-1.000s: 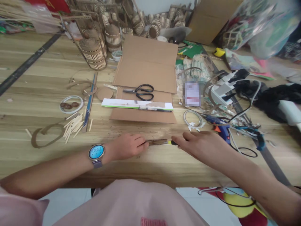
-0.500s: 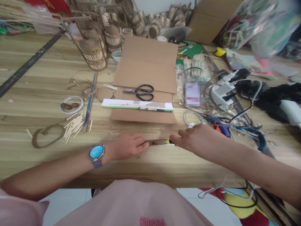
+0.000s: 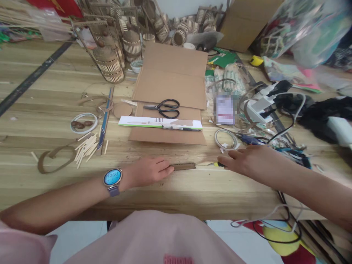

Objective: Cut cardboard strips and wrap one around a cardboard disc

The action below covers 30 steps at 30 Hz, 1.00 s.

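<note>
My left hand (image 3: 148, 170), with a blue-faced watch (image 3: 112, 178) on the wrist, has its fingers curled and presses on the left end of a narrow brown cardboard strip (image 3: 184, 167) lying on the wooden table (image 3: 41, 110). My right hand (image 3: 247, 161) is closed around a small yellow and black knife (image 3: 218, 164) just right of the strip's end, with a thin blade line between them. Both hands sit near the table's front edge.
Behind the hands lie stacked cardboard sheets (image 3: 170, 79) with black scissors (image 3: 163, 106), a white ruler (image 3: 159, 122) and a pen. Short wooden sticks (image 3: 85, 146) and a cardboard ring (image 3: 53, 159) lie left. A blue glue gun, cables and a power strip (image 3: 261, 104) crowd the right. Wooden lantern models (image 3: 110, 58) stand behind.
My right hand has pulled the knife to the right, away from the strip, uncovering the strip's right end. My left hand has stayed put.
</note>
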Tool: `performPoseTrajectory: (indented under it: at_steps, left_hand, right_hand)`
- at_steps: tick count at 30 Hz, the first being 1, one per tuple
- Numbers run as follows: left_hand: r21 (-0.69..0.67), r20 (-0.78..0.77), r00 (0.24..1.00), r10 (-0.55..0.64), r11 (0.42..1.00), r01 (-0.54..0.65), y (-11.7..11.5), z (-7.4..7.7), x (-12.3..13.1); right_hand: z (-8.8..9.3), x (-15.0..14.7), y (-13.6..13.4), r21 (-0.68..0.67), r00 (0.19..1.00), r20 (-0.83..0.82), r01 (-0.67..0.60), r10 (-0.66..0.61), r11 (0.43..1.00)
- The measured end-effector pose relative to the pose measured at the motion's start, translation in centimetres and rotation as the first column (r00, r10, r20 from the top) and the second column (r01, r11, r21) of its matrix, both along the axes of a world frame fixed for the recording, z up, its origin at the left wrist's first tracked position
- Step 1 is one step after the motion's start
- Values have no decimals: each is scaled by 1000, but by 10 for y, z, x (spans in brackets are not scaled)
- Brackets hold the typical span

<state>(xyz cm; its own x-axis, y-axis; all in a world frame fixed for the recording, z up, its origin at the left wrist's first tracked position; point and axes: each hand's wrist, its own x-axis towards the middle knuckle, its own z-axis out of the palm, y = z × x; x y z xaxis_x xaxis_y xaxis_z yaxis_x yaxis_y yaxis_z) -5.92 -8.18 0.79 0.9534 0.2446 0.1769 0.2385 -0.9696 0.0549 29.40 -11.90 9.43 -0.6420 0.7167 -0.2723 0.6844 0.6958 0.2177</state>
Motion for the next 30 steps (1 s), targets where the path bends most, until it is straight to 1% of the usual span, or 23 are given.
performPoseTrajectory:
  at_steps: [1, 3, 4, 6, 8, 9, 10, 12, 13, 15, 16, 18, 20, 25, 30]
  left_hand:
    - [21, 13, 1000, -15, 1000, 15, 0, 1, 0]
    - [64, 34, 999, -28, 998, 26, -1, 2, 2]
    - [71, 41, 999, -8, 997, 5, -2, 3, 2]
    - [60, 41, 998, 50, 997, -53, -4, 5, 5]
    - [38, 28, 995, 94, 995, -95, -6, 5, 7]
    - [32, 21, 995, 102, 994, -103, -7, 6, 8]
    - [25, 13, 994, 110, 994, -110, -7, 5, 9]
    - [-17, 6, 992, 130, 991, -130, -6, 3, 11]
    - [-48, 3, 990, 143, 989, -143, -6, 2, 11]
    - [-111, 3, 986, 169, 980, -168, -4, -1, 12]
    - [-131, 5, 985, 173, 976, -171, -4, -2, 12]
    - [-146, 14, 985, 172, 975, -168, -3, -5, 12]
    - [-165, 32, 983, 179, 971, -171, -3, -6, 12]
    - [-259, 72, 970, 231, 944, -205, -2, -3, 14]
    - [-377, 64, 957, 282, 895, -239, 0, 1, 15]
  right_hand:
    - [1, 7, -1, -11, 1000, 20, -10, 11, 1000]
    - [0, 20, -5, 6, 999, -4, 34, -34, 999]
    - [-2, 26, -8, 9, 997, -39, 72, -72, 997]
    - [-8, 31, -18, -12, 971, -132, 199, -199, 980]
    - [-19, 27, -29, -75, 900, -245, 355, -362, 932]
    - [-25, 23, -35, -136, 851, -302, 408, -430, 903]
    - [-31, 17, -41, -204, 801, -358, 435, -480, 877]
    - [-42, 4, -50, -327, 707, -444, 445, -551, 834]
    - [-47, -2, -53, -365, 666, -477, 444, -574, 818]
    - [-52, -12, -56, -410, 609, -514, 444, -604, 797]
    - [-54, -15, -57, -419, 593, -520, 450, -615, 789]
    - [-56, -18, -57, -425, 584, -513, 464, -629, 777]
    - [-56, -19, -56, -418, 596, -498, 471, -630, 777]
    - [-56, -19, -55, -369, 660, -483, 443, -576, 817]
    - [-55, -21, -57, -339, 677, -465, 458, -570, 822]
